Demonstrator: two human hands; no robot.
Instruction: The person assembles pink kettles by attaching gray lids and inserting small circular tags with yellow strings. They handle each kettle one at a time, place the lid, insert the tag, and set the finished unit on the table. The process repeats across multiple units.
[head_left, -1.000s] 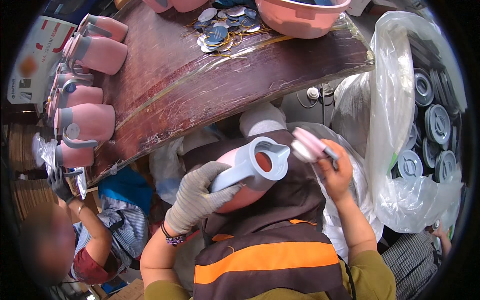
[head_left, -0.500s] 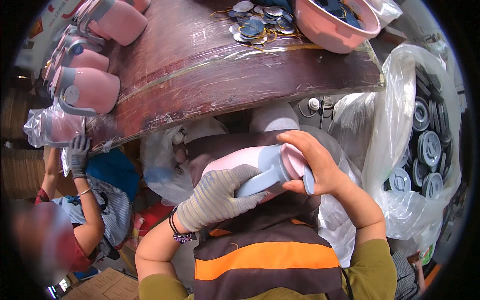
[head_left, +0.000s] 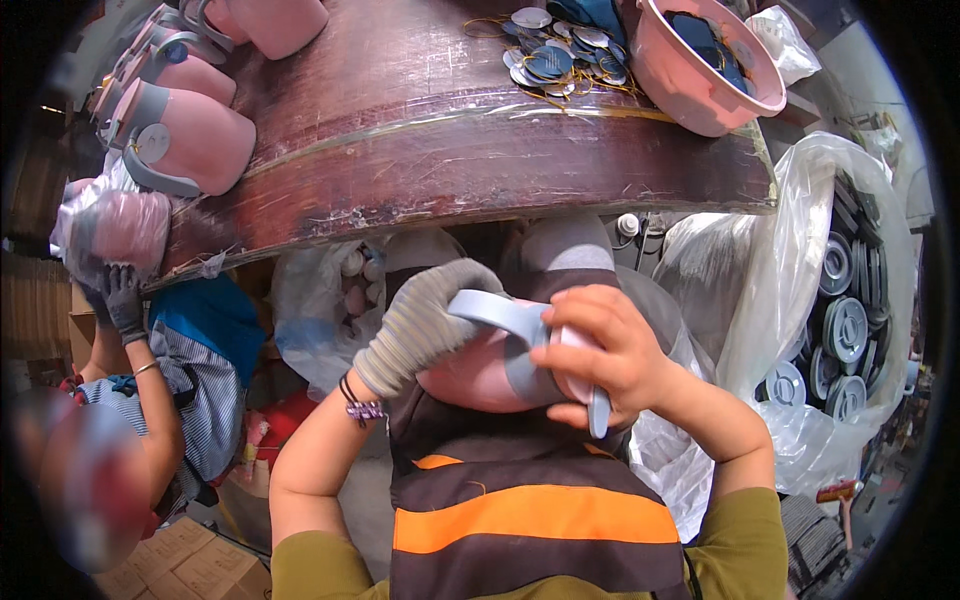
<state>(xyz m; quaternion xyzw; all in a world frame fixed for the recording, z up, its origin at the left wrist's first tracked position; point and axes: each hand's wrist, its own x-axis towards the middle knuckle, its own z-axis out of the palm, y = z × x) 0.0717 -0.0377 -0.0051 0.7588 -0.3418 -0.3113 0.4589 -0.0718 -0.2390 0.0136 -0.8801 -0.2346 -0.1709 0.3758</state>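
**Jug cradled, lid held at its mouth**

From my remote seat, the pink jug [head_left: 475, 375] lies tilted on the wearer's brown apron [head_left: 520, 438], mouth toward three o'clock, grey handle [head_left: 500, 312] on top. The gloved left hand [head_left: 435, 322] clasps its body from ten o'clock, grip partly curled; the bare right hand [head_left: 615, 350], from three, has its grip bent over the pink lid [head_left: 574, 385], grey lever [head_left: 598, 415] toward six. I can't tell whether the lid is fully seated. I'd brace the body firmly, keep the lid square to the mouth and bear on it evenly, clear of the lever. Farther off: grey lids [head_left: 846, 330] bagged at three, a co-worker's gloved hand [head_left: 124, 305] at nine; on the counter [head_left: 480, 180], more jugs [head_left: 205, 140] at ten, tags [head_left: 550, 62] past twelve, a basin [head_left: 700, 115] past one.
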